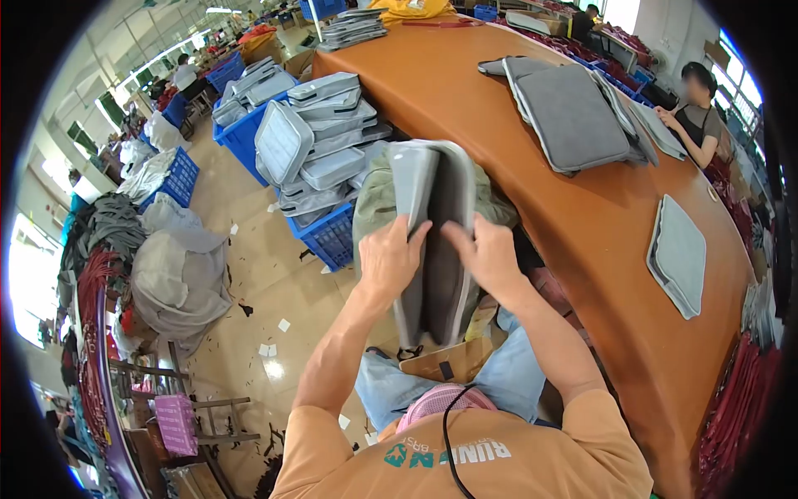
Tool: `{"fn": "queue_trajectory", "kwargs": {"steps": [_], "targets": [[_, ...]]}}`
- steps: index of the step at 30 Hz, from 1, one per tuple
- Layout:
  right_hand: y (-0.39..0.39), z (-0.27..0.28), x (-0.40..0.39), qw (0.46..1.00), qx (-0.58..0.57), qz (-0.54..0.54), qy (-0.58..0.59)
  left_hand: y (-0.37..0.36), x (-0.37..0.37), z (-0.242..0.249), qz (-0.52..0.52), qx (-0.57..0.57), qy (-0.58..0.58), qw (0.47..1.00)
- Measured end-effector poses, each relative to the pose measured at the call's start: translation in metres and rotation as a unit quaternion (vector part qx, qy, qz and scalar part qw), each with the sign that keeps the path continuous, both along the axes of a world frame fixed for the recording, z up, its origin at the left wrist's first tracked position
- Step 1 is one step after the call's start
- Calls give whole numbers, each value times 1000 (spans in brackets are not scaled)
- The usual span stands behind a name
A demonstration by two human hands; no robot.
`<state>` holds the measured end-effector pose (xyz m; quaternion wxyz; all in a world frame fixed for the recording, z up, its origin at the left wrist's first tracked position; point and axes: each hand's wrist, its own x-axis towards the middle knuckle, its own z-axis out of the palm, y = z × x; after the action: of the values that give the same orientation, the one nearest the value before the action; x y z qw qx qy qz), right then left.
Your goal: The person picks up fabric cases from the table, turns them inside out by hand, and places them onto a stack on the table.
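Shirt print: the orange shirt (465,461) is showing teal and white lettering, seen upside down and reversed; only part of it is reading, roughly "RUNN".
Left hand (389,259): is gripping the left edge of the grey sleeve case (432,241), fingers pressed together over its rim.
Right hand (489,254): is holding the right flap, fingers curled over the edge and pinching it.
Case position: is standing upright over the lap, long axis running away from the body, opening facing the person, both hands equally near.
Blue crate (328,237): is sitting just left of the case, piled with grey cases.
Surface (582,249): is carrying a stack of grey cases (573,116) well beyond the hands.
Co-worker (698,116): is leaning on the far side.
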<state>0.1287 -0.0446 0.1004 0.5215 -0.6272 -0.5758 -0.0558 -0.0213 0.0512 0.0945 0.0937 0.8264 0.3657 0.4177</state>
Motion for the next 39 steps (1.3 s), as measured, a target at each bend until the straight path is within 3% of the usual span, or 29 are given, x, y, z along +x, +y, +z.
{"fn": "queue_trajectory", "kwargs": {"steps": [2, 5, 8, 9, 10, 12, 13, 14, 15, 16, 17, 18, 20, 22, 23, 25, 27, 28, 29, 30, 32, 33, 35, 37, 38, 39], "targets": [[-4, 12, 27, 985, -154, -55, 50, 0, -12, 11, 6, -20, 0, 1000], [-14, 16, 66, 991, -73, -81, 78, 26, -52, 26, 25, -77, -93, 992], [-13, 19, 58, 989, -125, -31, 77, 44, -70, 27, 64, -108, 4, 992], [-9, 32, 40, 978, -165, -35, 124, 45, -69, 24, 90, 37, 7, 995], [-1, 27, 29, 981, -168, -17, 99, 45, -63, 21, 108, 181, 4, 978], [15, 24, 11, 982, -166, 17, 88, 48, -33, 22, 120, 458, -29, 880], [22, 23, 2, 993, -110, 30, 31, 42, -27, 19, -26, 428, -3, 903], [34, 12, -9, 995, -92, 19, 47, 31, -27, 15, -167, 392, 27, 904], [34, 17, -19, 997, -60, 9, 39, 20, -24, 11, -180, 395, 18, 901], [35, 21, -29, 999, -28, 5, 32, 8, -23, 8, -135, 172, 119, 968], [41, 11, -33, 1000, -11, 0, 8, 0, -23, 5, -77, -62, 217, 971], [36, 16, -39, 1000, 3, 11, -5, -4, -23, 2, -80, -59, 217, 971], [31, 23, -57, 999, 20, 23, -19, -9, -27, -6, -149, -186, 12, 971], [31, 22, -79, 993, 90, 56, -43, -14, -31, -18, -208, -305, -194, 909], [26, 26, -85, 993, 66, 91, -47, -13, -30, -22, -235, -355, -292, 857], [18, 41, -85, 989, 43, 130, -55, -9, -31, -31, -276, -438, -476, 711], [9, 61, -60, 985, 113, 93, -94, -6, -44, -42, -287, -489, -635, 525], [15, 68, -37, 979, 140, 86, -118, -3, -54, -45, -274, -480, -642, 531], [18, 64, -16, 982, 122, 4, -147, 4, -63, -45, -291, -473, -635, 537], [18, 57, 0, 993, 47, -34, -103, 13, -73, -44, -306, -465, -627, 544], [10, 50, 26, 987, -147, 35, 54, 25, -99, -52, -334, -456, -607, 559], [4, 42, 22, 985, -133, 71, 87, 33, -110, -71, -320, -453, -610, 566], [-6, 31, 9, 980, -118, 102, 121, 67, -117, -134, -442, -450, -663, 404], [-17, 21, -9, 947, -112, 54, 297, 83, -116, -183, -543, -435, -685, 214], [-23, 10, -17, 947, -86, 39, 307, 80, -107, -177, -540, -442, -684, 212], [-30, -3, -26, 946, -63, 23, 316, 77, -95, -173, -575, -485, -608, 255]]}}
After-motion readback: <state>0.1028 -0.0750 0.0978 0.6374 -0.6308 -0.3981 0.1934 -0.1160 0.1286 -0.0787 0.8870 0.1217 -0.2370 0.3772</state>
